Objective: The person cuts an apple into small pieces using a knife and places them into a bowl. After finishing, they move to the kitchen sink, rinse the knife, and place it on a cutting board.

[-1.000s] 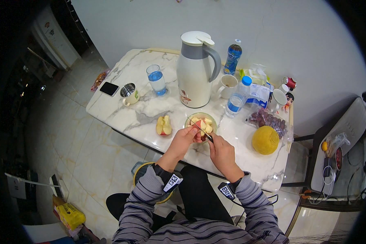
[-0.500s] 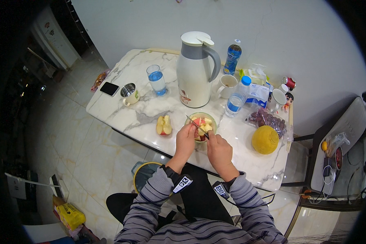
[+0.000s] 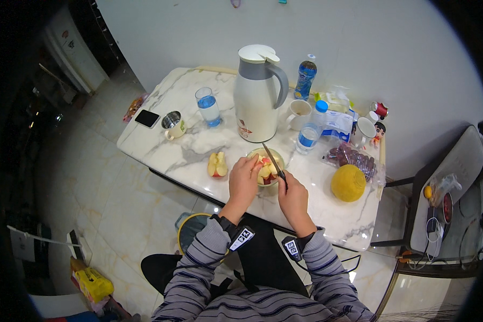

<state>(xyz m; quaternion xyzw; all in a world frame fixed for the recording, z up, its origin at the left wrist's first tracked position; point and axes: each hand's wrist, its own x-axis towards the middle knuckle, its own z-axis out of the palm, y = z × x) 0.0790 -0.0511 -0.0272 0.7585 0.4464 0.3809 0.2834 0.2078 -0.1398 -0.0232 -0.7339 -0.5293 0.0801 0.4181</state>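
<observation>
My right hand [image 3: 293,194] is wrapped round the dark handle of a knife [image 3: 272,158]. Its blade points away from me and slightly left, above a pale green bowl [image 3: 283,160] of cut apple pieces [image 3: 266,173]. At the bowl's left side, my left hand [image 3: 243,181] has its fingers closed, apparently on a piece of apple; the fingers mostly hide it. Left of that hand, a cored piece of apple [image 3: 217,165] with red skin lies on the marble-patterned table [image 3: 188,161].
Behind the bowl stands a tall white thermos jug [image 3: 256,102]. A glass of water [image 3: 208,108], steel-lined cup [image 3: 172,125] and phone [image 3: 147,118] are to the left. Rightward are a water bottle [image 3: 310,133], mug [image 3: 298,115], bagged grapes [image 3: 349,158] and yellow round fruit [image 3: 348,183].
The knife has swung from pointing left across my left hand's fingers to pointing away over the bowl. My right hand has shifted slightly right and nearer me, apart from the left.
</observation>
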